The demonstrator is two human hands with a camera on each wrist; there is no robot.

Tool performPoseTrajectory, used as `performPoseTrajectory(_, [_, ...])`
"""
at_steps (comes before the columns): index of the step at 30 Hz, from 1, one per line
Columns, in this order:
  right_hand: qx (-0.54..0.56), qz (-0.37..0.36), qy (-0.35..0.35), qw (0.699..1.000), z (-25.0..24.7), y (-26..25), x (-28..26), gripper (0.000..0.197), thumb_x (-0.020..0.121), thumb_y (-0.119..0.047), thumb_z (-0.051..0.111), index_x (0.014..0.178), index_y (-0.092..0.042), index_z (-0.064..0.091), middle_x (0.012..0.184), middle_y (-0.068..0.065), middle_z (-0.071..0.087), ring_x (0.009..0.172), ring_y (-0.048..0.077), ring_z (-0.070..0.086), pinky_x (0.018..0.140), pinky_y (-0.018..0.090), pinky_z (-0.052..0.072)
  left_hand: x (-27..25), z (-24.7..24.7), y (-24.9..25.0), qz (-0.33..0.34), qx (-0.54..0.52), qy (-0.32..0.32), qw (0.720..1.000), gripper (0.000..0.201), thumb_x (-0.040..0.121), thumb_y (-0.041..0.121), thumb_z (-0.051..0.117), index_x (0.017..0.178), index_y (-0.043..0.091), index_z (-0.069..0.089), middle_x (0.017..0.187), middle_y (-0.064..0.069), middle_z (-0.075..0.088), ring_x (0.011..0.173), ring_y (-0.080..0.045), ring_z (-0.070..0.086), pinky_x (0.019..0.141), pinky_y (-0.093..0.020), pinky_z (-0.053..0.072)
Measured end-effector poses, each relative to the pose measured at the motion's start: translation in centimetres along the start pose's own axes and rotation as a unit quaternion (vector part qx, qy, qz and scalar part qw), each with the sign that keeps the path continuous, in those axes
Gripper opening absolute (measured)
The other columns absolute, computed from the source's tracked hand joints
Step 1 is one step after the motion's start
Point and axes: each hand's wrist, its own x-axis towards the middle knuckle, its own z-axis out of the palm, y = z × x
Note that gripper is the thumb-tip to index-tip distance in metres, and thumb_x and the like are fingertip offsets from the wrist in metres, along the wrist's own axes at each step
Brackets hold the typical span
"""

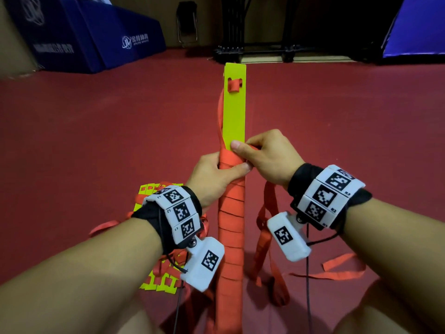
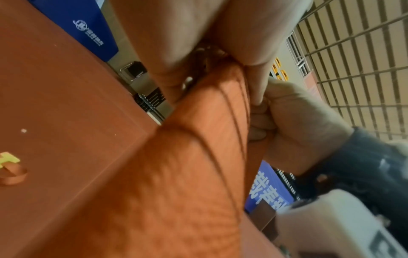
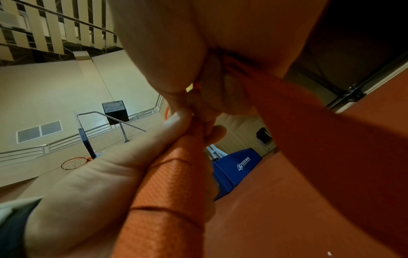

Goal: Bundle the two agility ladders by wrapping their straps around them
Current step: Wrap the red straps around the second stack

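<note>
Ladder (image 1: pixel 234 104) upright at centre, above red floor (image 1: pixel 96 141); yellow rungs bare at top, lower length wound in orange strap (image 1: pixel 231 225). Left hand (image 1: pixel 212 174) curled round wound part, thumb across front. Right hand (image 1: pixel 267 157) just above, touching left, fingers pinching strap at top of winding. Loose strap trails right. Second ladder (image 1: pixel 161 273) lies on floor, lower left, unwrapped.

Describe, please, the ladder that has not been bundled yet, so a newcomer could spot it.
Start at the red floor. Left of the strap-wrapped bundle that both hands hold, behind the left wrist, lies the loose ladder: yellow rungs in a heap, red straps tangled, nothing wound round it.
</note>
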Motion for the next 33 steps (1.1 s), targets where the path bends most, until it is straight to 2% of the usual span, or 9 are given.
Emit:
performPoseTrajectory(3, [0.034,-0.005,0.000,0.999,0.0,0.1,0.2,0.051,0.095,-0.046,0.062,0.069,-0.003,0.069,0.054,0.008,0.047,0.049,0.014,0.036,0.051,0.029,0.029,-0.2,0.4,0.2,-0.019,-0.065,-0.013,0.998,0.012,0.082,0.017,0.078,0.092,0.021,0.073,0.081,-0.002,0.070,0.079,-0.024,0.064,0.081,-0.057,0.055])
performPoseTrajectory(6, [0.048,-0.022,0.000,0.999,-0.2,0.2,0.2,0.047,0.096,-0.043,0.063,0.068,-0.005,0.068,0.053,0.004,0.049,0.048,0.010,0.039,0.052,0.028,0.032,-0.5,0.6,0.5,-0.039,-0.100,-0.041,0.993,0.022,0.099,0.006,0.061,0.114,0.023,0.062,0.096,-0.001,0.074,0.086,-0.031,0.072,0.076,-0.058,0.058])
performPoseTrajectory(10, [0.071,-0.007,0.001,0.997,-0.2,0.7,0.1,0.049,0.095,-0.044,0.064,0.069,-0.003,0.066,0.056,0.007,0.057,0.046,0.008,0.048,0.054,0.027,0.039,-0.6,0.6,0.8,-0.042,-0.117,-0.053,0.991,0.020,0.105,0.030,0.049,0.122,0.023,0.059,0.098,-0.013,0.073,0.070,-0.025,0.071,0.072,-0.046,0.058])
performPoseTrajectory(13, [0.049,0.006,0.013,0.999,-0.3,0.6,0.0,0.047,0.093,-0.048,0.065,0.068,-0.008,0.070,0.056,0.006,0.063,0.043,0.003,0.050,0.053,0.017,0.037,-0.3,0.5,0.5,-0.073,-0.149,-0.026,0.986,0.048,0.104,0.050,0.037,0.125,0.015,0.061,0.100,-0.024,0.073,0.071,-0.028,0.069,0.074,-0.044,0.057])
performPoseTrajectory(16, [0.008,0.018,0.039,0.999,-0.4,0.2,-0.2,0.048,0.090,-0.053,0.066,0.064,-0.012,0.069,0.051,-0.006,0.062,0.045,-0.001,0.052,0.051,0.011,0.034,0.1,0.4,0.1,-0.079,-0.173,0.005,0.982,0.054,0.107,0.047,0.033,0.121,0.005,0.064,0.103,-0.029,0.070,0.071,-0.030,0.067,0.069,-0.039,0.056])
performPoseTrajectory(19, [-0.020,0.027,0.042,0.999,-0.2,0.2,0.0,0.052,0.089,-0.057,0.064,0.064,-0.011,0.069,0.052,-0.001,0.064,0.045,0.003,0.052,0.053,0.019,0.040,0.2,0.2,0.1,-0.059,-0.185,0.014,0.981,0.045,0.109,0.038,0.035,0.111,0.004,0.065,0.093,-0.023,0.067,0.074,-0.026,0.065,0.066,-0.032,0.057])
performPoseTrajectory(23, [-0.020,0.047,-0.046,0.998,-0.1,0.0,-0.1,0.045,0.099,-0.043,0.056,0.067,-0.013,0.064,0.053,0.000,0.066,0.040,0.005,0.056,0.048,0.019,0.043,0.2,-0.4,0.1,-0.056,-0.151,-0.002,0.987,0.040,0.108,0.037,0.038,0.103,0.010,0.067,0.088,-0.011,0.063,0.074,-0.020,0.059,0.067,-0.037,0.051])
performPoseTrajectory(27, [0.008,0.058,-0.086,0.995,-0.5,0.4,0.2,0.039,0.098,-0.034,0.058,0.068,-0.011,0.068,0.063,0.002,0.073,0.062,0.016,0.072,0.066,0.034,0.058,0.1,-0.5,0.4,-0.068,-0.155,-0.001,0.986,0.043,0.108,0.037,0.038,0.098,0.008,0.069,0.082,-0.010,0.062,0.070,-0.019,0.058,0.068,-0.039,0.049])
performPoseTrajectory(33, [-0.047,0.051,-0.088,0.994,-1.2,0.8,0.3,0.012,0.089,-0.022,0.068,0.097,-0.029,0.074,0.077,-0.003,0.070,0.072,0.014,0.061,0.073,0.025,0.044,0.6,-0.8,0.0,-0.089,-0.150,0.019,0.984,0.047,0.106,0.042,0.042,0.095,0.004,0.067,0.079,-0.012,0.065,0.066,-0.024,0.058,0.078,-0.047,0.048])
